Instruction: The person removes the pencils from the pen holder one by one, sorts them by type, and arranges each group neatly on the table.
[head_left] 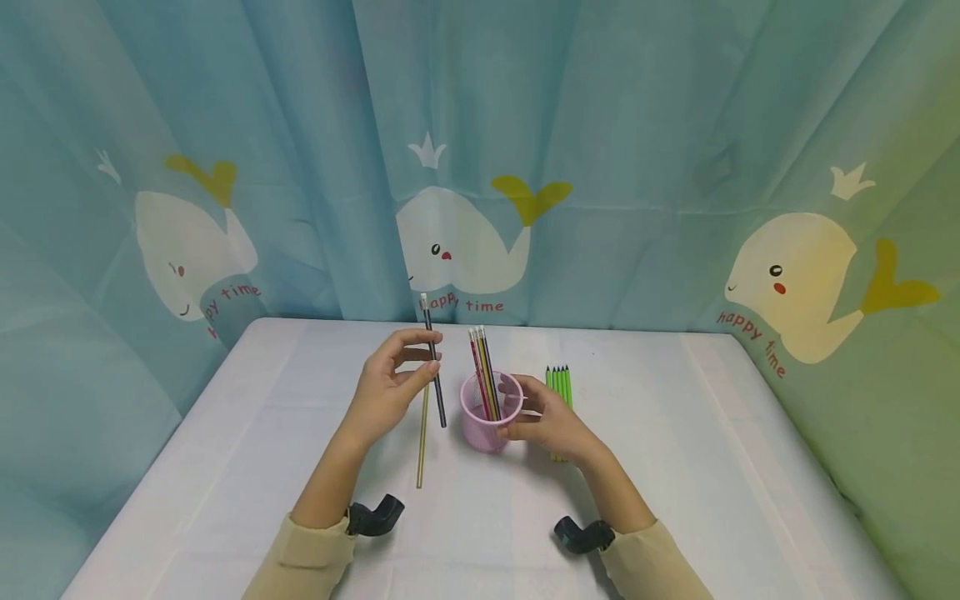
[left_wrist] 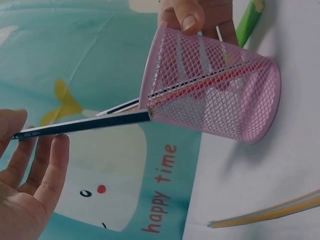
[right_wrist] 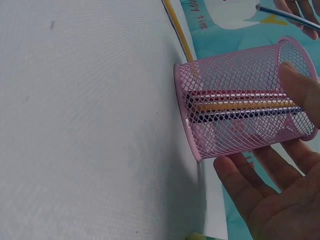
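Observation:
My left hand (head_left: pixel 386 387) pinches a dark pencil (head_left: pixel 440 402) near its upper half, the white eraser end pointing up. That pencil stands tilted just left of a pink mesh pencil cup (head_left: pixel 483 439); in the left wrist view its lower end (left_wrist: pixel 142 117) overlaps the rim. Around the cup's right side curls my right hand (head_left: pixel 553 423), the thumb by the rim and the fingers along the far side. Several pencils (head_left: pixel 476 354), red, yellow and dark, lean inside the cup, erasers up. Left of the cup, a yellow pencil (head_left: pixel 421 454) lies on the table.
Several green pencils (head_left: pixel 558 382) lie side by side right of the cup, partly behind my right hand. A white cloth covers the table (head_left: pixel 720 467). Behind it hangs a blue curtain (head_left: pixel 637 125) with printed whales. Dark wrist mounts (head_left: pixel 378 517) sit on both forearms.

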